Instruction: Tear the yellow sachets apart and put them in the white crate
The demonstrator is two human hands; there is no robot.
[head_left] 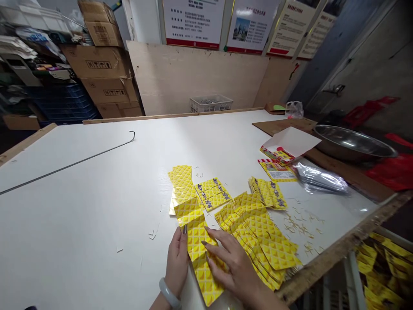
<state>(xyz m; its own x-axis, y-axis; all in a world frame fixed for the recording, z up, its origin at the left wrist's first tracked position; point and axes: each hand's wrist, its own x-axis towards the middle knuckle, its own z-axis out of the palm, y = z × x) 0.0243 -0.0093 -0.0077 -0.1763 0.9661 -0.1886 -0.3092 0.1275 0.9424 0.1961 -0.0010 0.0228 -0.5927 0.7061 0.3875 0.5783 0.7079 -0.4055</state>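
My left hand [178, 252], with a pale bangle at its wrist, pinches the left edge of a long yellow patterned card strip [197, 239] creased across its upper part. My right hand [230, 260] lies over the strip's right side, fingers apart and fingertips against it. Right of the strip fans a pile of similar yellow card strips [267, 241], partly behind my right hand. Beyond the held strip lie more yellow strips [182, 181] and a square yellow card stack with blue print [213, 193]. Another printed stack [269, 193] sits further right.
Paper scraps [300, 226] litter the white table [97, 215]. A long hooked metal rod [80, 160] lies at left. On the right are clear plastic sleeves [322, 177], a white-backed printed card [292, 141] and a metal basin [353, 142]. A crate of yellow pieces [383, 271] stands below the table's edge.
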